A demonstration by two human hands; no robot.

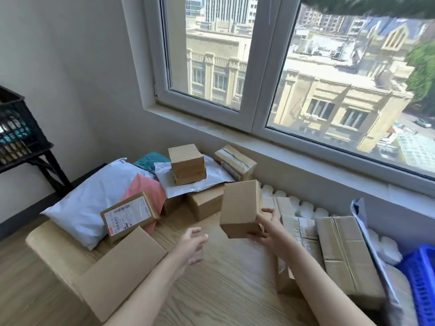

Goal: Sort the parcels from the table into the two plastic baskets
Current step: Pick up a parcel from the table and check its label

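My right hand [267,225]: grasping a plain cardboard box [240,209], thumb on its right face and fingers under its lower edge, held tilted just above the wooden table [223,278].
My left hand [193,245]: released, fingers loosely spread, holding nothing, just left of the box.
Parcels: boxes and poly mailers heaped at the far left; a labelled box [128,215] rests among them.
Basket: a blue plastic basket [421,285] at the near right edge.
Risk: a one-handed hold near one corner; I judge the box could pivot and drop.
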